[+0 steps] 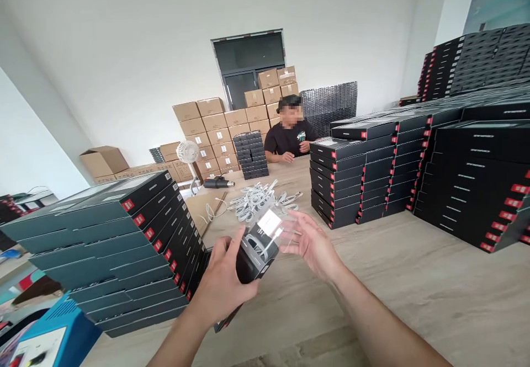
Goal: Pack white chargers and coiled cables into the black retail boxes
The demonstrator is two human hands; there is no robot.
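My left hand (223, 281) is wrapped round a small black box (250, 270), tilted above the table. A coiled grey cable (261, 250) shows at its far end, and a white card or label (270, 222) stands above the cable under clear plastic. Beside that end, my right hand (317, 245) has its fingers stretched out and apart. Its fingertips overlap the clear plastic (287, 230); whether they grip it cannot be made out. Just beyond lies a heap of white cables (259, 198) on the wooden table (372, 284).
Tall stacks of flat black boxes stand at left (120, 245) and right (372, 174). A heat gun (217, 182), white fan (187, 152) and small dark box stack (250, 154) are farther back. A person (292, 135) sits across the table. A blue device (58, 328) is at lower left.
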